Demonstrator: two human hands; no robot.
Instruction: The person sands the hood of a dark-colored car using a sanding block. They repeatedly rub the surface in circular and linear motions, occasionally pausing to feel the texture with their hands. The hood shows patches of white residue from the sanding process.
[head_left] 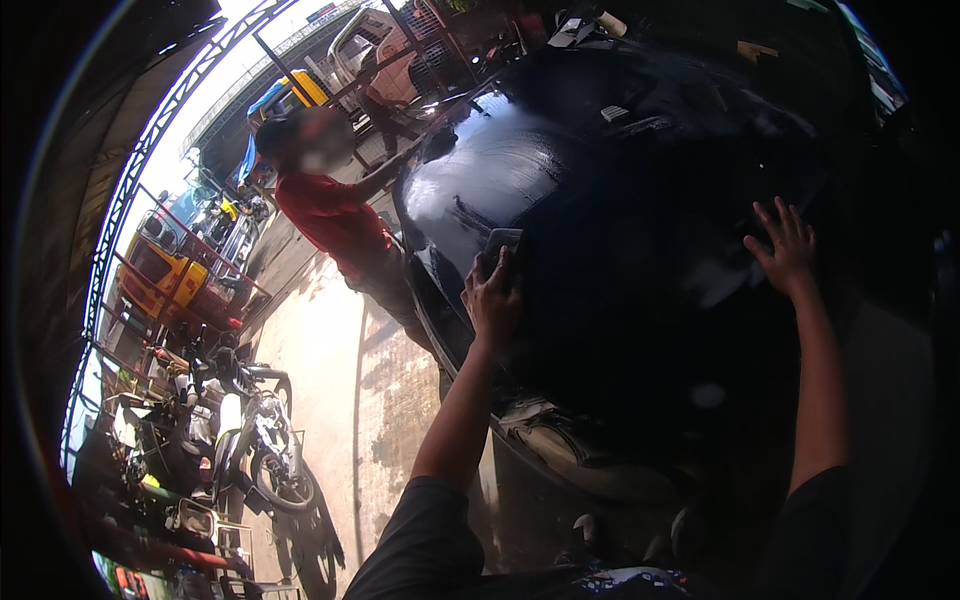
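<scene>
A dark, glossy car hood [620, 260] spreads out in front of me, with wet-looking streaks and bright reflections on its left side. My left hand [493, 300] is closed around a dark rectangular block [505, 238], which lies against the hood near its left edge. The block's underside is hidden, so I cannot tell whether it is a sanding block or a sponge. Farther right, my right hand [785, 248] rests on the hood with its fingers spread and nothing in it.
A person in a red shirt [325, 220] stands at the hood's left side, one arm reaching to it. A small pale piece [615, 113] lies on the far hood. Left are a parked motorcycle [275, 445], a yellow vehicle [160, 275] and sunlit concrete [320, 360].
</scene>
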